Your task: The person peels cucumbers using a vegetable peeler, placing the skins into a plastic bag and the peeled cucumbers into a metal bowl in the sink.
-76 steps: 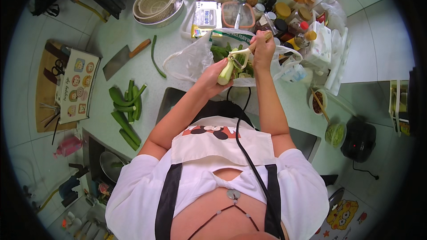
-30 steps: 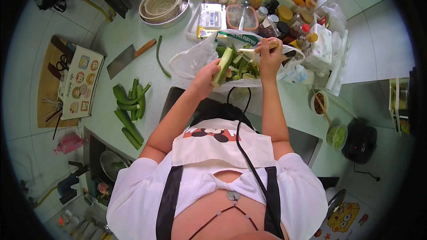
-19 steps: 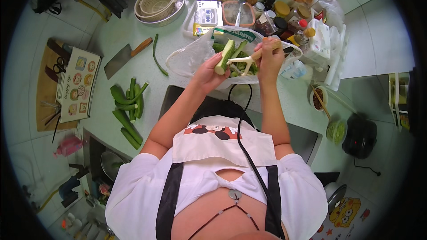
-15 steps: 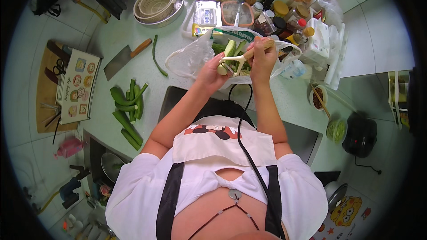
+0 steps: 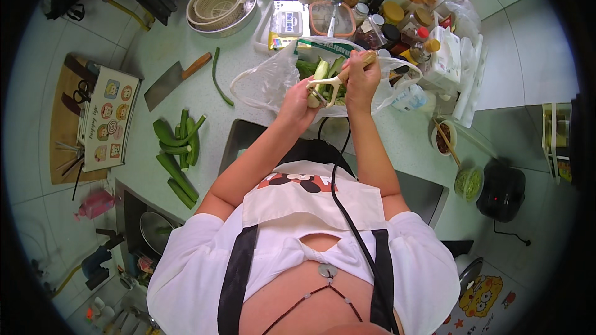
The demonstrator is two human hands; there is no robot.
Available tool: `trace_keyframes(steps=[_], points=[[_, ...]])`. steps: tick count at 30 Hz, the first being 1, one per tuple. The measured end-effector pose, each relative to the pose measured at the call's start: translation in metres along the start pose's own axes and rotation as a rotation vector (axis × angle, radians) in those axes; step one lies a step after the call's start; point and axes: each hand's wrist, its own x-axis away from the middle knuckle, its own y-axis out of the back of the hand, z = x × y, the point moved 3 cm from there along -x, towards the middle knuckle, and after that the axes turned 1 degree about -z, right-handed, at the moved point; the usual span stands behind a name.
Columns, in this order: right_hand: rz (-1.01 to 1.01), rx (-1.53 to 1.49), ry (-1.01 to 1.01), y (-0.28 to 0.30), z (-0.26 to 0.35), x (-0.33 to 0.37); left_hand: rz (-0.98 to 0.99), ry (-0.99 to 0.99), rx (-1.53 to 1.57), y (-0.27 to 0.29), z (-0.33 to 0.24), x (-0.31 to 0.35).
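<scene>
My left hand point(image 5: 298, 104) is closed around the lower end of a pale green, peeled gourd point(image 5: 321, 71), which points up and away from me. In my right hand point(image 5: 362, 80) is a Y-shaped peeler point(image 5: 335, 81) with a cream head and a wooden handle. Its blade end lies over the gourd's near end, close to my left fingers; whether it touches the skin is hard to see. Beneath both hands an opened white plastic bag point(image 5: 264, 84) holds green peelings, partly hidden by the hands and gourd.
Left on the counter lie several unpeeled green gourds point(image 5: 177, 174), a cleaver point(image 5: 166, 85) and a thin green stem point(image 5: 216, 77). Nested strainers point(image 5: 218, 6) stand behind. Bottles and jars point(image 5: 391, 12) crowd the back right. A sink edge point(image 5: 234, 139) is before me; a black cable point(image 5: 335, 192) hangs down my front.
My right hand and the peeler have shifted slightly to the left. My left hand keeps its hold on the gourd nearly in place.
</scene>
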Motion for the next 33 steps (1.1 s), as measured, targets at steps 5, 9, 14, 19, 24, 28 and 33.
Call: trace_keyframes(steps=[5,9,14,19,24,28,33], points=[[-0.019,0.02,0.005,0.006,-0.008,-0.007,-0.063,0.012,-0.045,-0.007,-0.002,0.011],[-0.024,-0.013,-0.027,0.008,-0.018,-0.015,-0.058,0.058,-0.125,-0.007,-0.003,0.013],[-0.036,-0.101,-0.098,0.008,-0.032,-0.02,-0.021,0.079,-0.062,0.002,-0.005,0.012],[-0.089,-0.028,-0.055,0.022,-0.047,-0.039,-0.006,0.085,-0.092,0.018,-0.009,0.013],[-0.18,0.233,0.192,0.045,-0.049,-0.053,-0.053,0.072,-0.161,0.009,-0.016,0.026],[0.046,0.282,0.269,0.028,-0.019,-0.035,0.041,0.029,-0.084,0.015,-0.016,0.02],[0.098,0.171,0.154,0.019,0.008,-0.027,0.08,0.065,0.012,0.012,-0.012,0.013]])
